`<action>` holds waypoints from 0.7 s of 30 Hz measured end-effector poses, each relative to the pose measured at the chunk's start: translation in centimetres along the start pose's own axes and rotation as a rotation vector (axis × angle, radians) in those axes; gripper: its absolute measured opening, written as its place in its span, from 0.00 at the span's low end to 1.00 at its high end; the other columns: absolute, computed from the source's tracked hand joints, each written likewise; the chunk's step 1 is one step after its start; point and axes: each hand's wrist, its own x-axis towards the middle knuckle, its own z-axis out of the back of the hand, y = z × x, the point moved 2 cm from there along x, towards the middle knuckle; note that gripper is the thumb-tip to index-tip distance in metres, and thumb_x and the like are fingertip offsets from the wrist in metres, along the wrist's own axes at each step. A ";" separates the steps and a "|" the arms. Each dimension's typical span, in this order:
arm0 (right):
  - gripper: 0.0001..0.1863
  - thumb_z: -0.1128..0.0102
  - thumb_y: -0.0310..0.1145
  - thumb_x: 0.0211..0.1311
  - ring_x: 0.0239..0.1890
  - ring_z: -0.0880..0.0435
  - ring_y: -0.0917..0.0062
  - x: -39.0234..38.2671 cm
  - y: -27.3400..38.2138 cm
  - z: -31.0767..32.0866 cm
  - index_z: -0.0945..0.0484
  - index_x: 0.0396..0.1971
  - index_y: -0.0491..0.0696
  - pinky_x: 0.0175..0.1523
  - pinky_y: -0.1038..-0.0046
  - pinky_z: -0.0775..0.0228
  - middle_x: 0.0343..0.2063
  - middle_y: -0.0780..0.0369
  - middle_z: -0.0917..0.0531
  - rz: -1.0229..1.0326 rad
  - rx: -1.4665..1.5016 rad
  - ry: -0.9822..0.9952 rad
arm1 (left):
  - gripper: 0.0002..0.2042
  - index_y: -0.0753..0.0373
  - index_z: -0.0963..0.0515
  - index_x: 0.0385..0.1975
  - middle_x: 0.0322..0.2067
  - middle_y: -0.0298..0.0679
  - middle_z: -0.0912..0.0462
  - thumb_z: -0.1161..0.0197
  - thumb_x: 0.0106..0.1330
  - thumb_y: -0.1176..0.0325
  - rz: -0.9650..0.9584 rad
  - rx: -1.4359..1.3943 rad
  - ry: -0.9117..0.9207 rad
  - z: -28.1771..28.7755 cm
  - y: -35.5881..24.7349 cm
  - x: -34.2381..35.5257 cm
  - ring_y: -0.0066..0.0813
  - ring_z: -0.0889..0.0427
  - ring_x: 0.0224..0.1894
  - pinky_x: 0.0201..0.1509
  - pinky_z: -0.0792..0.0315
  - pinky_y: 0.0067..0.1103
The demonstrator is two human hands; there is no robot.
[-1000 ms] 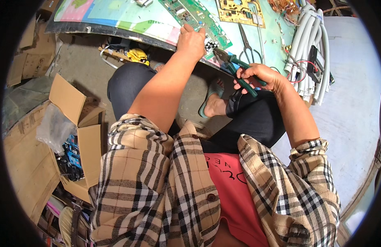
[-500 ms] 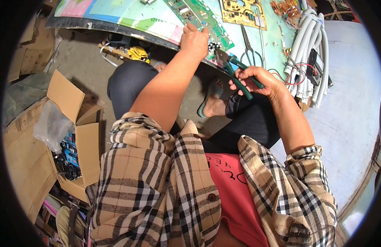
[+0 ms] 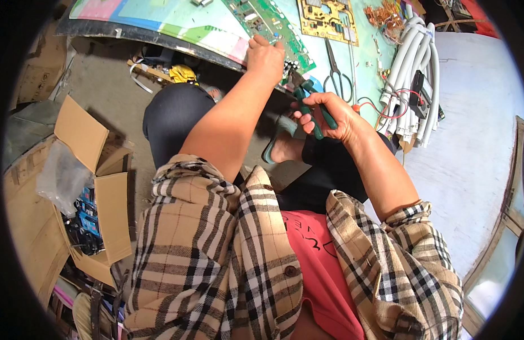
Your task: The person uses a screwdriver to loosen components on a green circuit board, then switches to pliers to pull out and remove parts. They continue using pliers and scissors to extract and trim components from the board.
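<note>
Dark lettering is showing on the red shirt (image 3: 313, 266); green print is showing on the table cover (image 3: 160, 20). Left arm is reaching forward, left hand (image 3: 266, 59) bending its fingers at the board's (image 3: 276, 31) near end; cannot tell whether it is gripping. Right elbow is bending; right hand (image 3: 332, 116) is grasping the pliers (image 3: 301, 97), jaws pointing away from the body, just beside black-and-white parts (image 3: 291, 66).

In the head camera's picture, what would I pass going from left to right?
Open cardboard box → crumpled yellow item → left hand → right hand, holding green-handled pliers → bundle of white tubes.
</note>
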 end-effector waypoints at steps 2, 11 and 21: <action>0.08 0.50 0.29 0.60 0.20 0.26 0.75 0.0 -0.1 0.2 0.30 0.33 0.38 0.21 0.74 0.35 0.24 0.57 0.26 0.022 -0.268 -0.076 | 0.31 0.60 0.28 0.48 0.48 0.63 0.31 0.24 0.41 0.64 0.002 0.001 0.013 0.1 -0.1 0.0 0.56 0.27 0.51 0.50 0.25 0.32; 0.13 0.52 0.28 0.45 0.37 0.19 0.50 0.8 1.5 1.1 0.21 0.22 0.33 0.43 0.62 0.27 0.29 0.40 0.20 0.258 -1.697 -0.571 | 0.31 0.63 0.28 0.48 0.49 0.65 0.31 0.24 0.41 0.64 0.000 0.022 -0.048 -0.5 0.2 0.1 0.56 0.27 0.51 0.50 0.25 0.33; 0.18 0.51 0.29 0.52 0.47 0.21 0.50 0.5 1.1 1.1 0.25 0.40 0.32 0.52 0.62 0.28 0.39 0.38 0.22 0.419 -1.860 -0.763 | 0.16 0.66 0.25 0.46 0.51 0.67 0.32 0.41 0.56 0.73 -0.015 -0.032 -0.021 -0.2 0.2 0.1 0.54 0.28 0.49 0.47 0.28 0.35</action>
